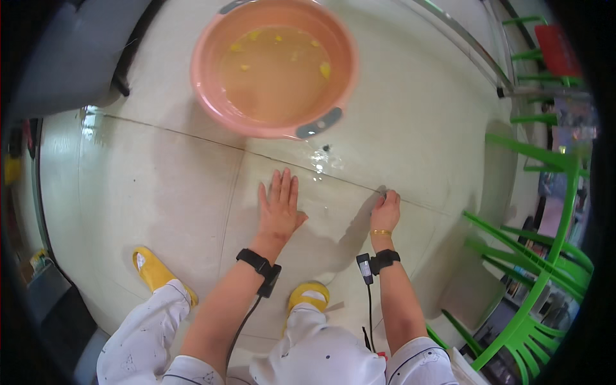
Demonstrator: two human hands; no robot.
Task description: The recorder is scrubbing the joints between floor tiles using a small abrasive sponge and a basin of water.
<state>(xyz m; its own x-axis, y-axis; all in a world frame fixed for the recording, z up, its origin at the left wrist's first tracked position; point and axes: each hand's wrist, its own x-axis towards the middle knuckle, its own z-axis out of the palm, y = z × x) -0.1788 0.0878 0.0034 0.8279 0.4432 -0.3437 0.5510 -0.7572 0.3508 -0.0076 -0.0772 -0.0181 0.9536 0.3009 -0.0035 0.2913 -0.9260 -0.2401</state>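
A pink plastic basin (211, 103) with grey handles stands on the tiled floor (183, 202), holding water in which several yellow pieces lie. Below the basin, my left hand (280, 209) is spread flat, palm down, over the tiles, its fingers pointing at the basin; whether it touches the floor is hard to tell. To the right, my right hand (386, 211) has its fingers curled, with a small dark thing (383, 194) at the fingertips, too small to name. Wet spots and a small dark speck (326, 148) show on the floor between the basin and my hands.
Green plastic chairs (544, 269) line the right side, with a metal frame (462, 31) at the upper right. Grey furniture (72, 62) stands at the upper left. My feet in yellow slippers (155, 269) are below my hands. Cables run from both wrist straps.
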